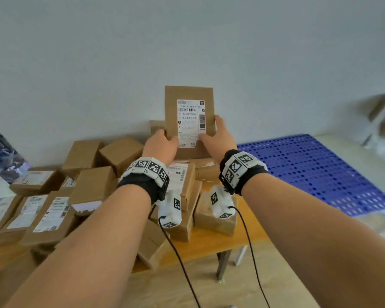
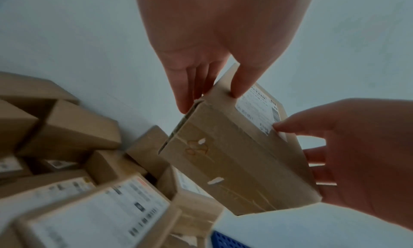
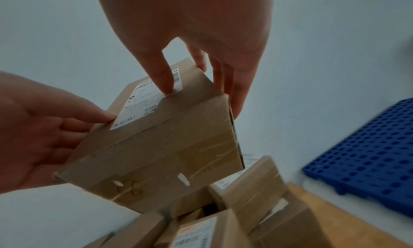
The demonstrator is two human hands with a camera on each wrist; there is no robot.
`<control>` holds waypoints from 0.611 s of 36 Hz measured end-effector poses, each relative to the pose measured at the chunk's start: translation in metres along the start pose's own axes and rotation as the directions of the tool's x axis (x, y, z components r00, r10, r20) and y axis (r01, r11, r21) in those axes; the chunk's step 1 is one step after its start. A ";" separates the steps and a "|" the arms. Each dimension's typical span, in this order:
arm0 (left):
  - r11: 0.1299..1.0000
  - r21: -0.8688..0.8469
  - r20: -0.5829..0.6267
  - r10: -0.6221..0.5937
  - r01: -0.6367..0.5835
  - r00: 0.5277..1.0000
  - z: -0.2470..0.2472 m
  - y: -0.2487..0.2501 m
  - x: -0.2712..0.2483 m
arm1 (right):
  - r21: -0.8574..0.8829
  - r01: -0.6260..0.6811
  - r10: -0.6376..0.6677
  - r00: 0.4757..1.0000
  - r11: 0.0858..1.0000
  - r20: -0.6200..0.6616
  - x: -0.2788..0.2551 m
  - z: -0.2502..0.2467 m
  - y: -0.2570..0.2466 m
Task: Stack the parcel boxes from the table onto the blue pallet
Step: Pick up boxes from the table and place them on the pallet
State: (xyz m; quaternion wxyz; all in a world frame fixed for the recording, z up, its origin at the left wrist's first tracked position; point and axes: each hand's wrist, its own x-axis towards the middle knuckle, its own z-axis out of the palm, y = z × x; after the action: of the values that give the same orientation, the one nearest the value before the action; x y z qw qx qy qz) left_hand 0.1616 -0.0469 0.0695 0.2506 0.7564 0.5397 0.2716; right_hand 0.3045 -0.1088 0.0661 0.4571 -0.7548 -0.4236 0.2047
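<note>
Both hands grip one cardboard parcel box (image 1: 188, 121) upright above the heap of boxes (image 1: 93, 185) on the wooden worktop (image 1: 209, 245): left hand (image 1: 160, 147) and right hand (image 1: 219, 136) at its lower sides. The blue pallet (image 1: 316, 172) lies to the right.
</note>
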 end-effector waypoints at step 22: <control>0.999 0.029 0.331 -0.044 0.036 0.943 0.273 0.161 0.029 | -0.158 -0.260 0.269 0.963 0.953 0.035 0.127 -0.206 0.212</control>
State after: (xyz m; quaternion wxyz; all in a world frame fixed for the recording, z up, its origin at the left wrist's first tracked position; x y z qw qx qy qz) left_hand 0.4650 -0.0898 -0.0172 0.3347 0.7829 0.5082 0.1293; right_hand 0.6146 -0.1573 -0.0049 0.3547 -0.8312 -0.3458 0.2523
